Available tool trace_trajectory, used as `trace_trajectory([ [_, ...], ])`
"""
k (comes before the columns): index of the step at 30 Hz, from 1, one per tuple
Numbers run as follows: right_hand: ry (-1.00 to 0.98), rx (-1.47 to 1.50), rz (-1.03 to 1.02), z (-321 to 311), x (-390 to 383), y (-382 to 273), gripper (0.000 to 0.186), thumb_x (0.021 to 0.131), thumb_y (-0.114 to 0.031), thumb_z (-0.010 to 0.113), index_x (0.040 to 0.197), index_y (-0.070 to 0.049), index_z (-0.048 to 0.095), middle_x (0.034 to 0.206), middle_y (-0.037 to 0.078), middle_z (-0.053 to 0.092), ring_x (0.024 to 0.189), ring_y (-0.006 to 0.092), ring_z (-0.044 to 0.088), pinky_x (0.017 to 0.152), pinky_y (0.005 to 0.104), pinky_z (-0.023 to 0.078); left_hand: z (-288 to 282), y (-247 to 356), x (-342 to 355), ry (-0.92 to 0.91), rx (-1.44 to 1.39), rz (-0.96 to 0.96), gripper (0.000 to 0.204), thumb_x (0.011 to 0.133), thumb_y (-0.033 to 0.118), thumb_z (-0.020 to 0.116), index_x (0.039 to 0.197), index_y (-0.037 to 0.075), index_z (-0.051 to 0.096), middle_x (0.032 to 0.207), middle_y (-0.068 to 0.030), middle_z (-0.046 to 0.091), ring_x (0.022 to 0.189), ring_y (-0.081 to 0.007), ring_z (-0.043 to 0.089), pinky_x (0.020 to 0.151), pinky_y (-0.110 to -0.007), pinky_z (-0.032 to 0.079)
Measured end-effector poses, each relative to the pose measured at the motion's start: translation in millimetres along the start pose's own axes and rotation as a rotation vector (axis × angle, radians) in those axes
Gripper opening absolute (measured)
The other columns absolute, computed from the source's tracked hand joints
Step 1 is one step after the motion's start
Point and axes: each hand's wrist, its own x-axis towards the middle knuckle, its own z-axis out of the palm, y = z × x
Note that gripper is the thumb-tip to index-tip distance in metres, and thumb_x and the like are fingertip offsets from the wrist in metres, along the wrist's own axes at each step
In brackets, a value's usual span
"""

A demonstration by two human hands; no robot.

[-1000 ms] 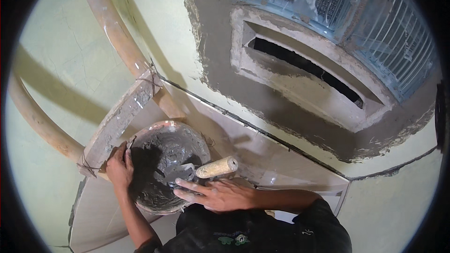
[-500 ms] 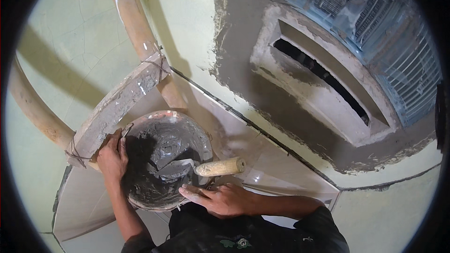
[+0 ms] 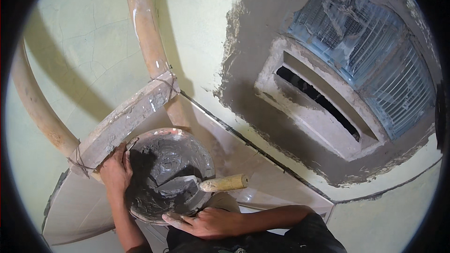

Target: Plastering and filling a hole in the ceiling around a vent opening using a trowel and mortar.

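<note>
A round bucket (image 3: 212, 158) with a muddied rim holds wet grey mortar (image 3: 157, 159). Lying in the mortar is a trowel (image 3: 224, 183), its wooden handle sticking out past the right rim. My left hand (image 3: 116, 171) is closed on the bucket's left rim, its fingers close against the wooden beam. At the near right edge, my right hand (image 3: 208, 223) holds the rim, with mortar smeared on its outstretched fingers; part of its grip is hidden. Neither hand touches the trowel.
The mortar-spattered beam (image 3: 133, 115) is tied across two bamboo poles (image 3: 144, 23) (image 3: 40, 100) beyond the bucket. On the right, a slotted vent block (image 3: 304, 126) and a plastic-covered blue grille (image 3: 398, 93) sit in a freshly plastered wall (image 3: 248, 75).
The view has shifted, so the wall, beam and bucket sit lower in the picture. My right hand has slid leftward along the near rim. My left hand keeps its place on the bucket.
</note>
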Motion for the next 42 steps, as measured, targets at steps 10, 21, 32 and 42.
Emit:
trace_trajectory([
  [10,0.021,-0.122,-0.159,12,5,-7,0.043,0.093,-0.019,0.047,0.134,-0.009,0.055,0.147,0.019,0.044,0.044,0.0094,0.048,0.043,0.0281,0.041,-11,2,-3,-0.115,0.026,-0.107,0.03,0.09,0.016,0.059,0.119,0.009,0.065,0.103,-0.0189,0.067,0.095,-0.039,0.064,0.081,-0.046,0.051],
  [21,0.502,-0.631,-0.193,75,8,-2,0.028,0.087,-0.021,0.06,0.061,-0.012,0.057,0.139,0.02,0.053,0.047,0.0116,0.043,0.046,0.0298,0.031,-15,2,-6,-0.068,-0.068,-0.044,0.03,0.09,0.019,0.059,0.117,0.009,0.066,0.096,-0.0211,0.068,0.088,-0.0424,0.064,0.078,-0.049,0.051],
  [32,-0.185,0.136,0.311,25,10,7,0.023,0.093,-0.026,0.054,0.093,-0.007,0.067,0.129,0.02,0.059,0.07,0.0333,0.062,0.061,0.0418,0.049,-19,5,1,-0.132,-0.083,0.009,0.031,0.093,0.016,0.053,0.118,0.001,0.063,0.106,-0.0248,0.065,0.099,-0.0439,0.061,0.085,-0.047,0.048],
  [42,0.239,0.058,0.182,-65,-4,-2,0.013,0.086,-0.016,0.06,0.094,-0.008,0.064,0.146,0.023,0.041,0.09,0.0363,0.066,0.075,0.0443,0.052,-36,17,2,-0.329,0.081,-0.096,0.041,0.097,0.04,0.046,0.126,0.015,0.062,0.113,-0.0204,0.066,0.101,-0.0429,0.062,0.083,-0.05,0.049],
])
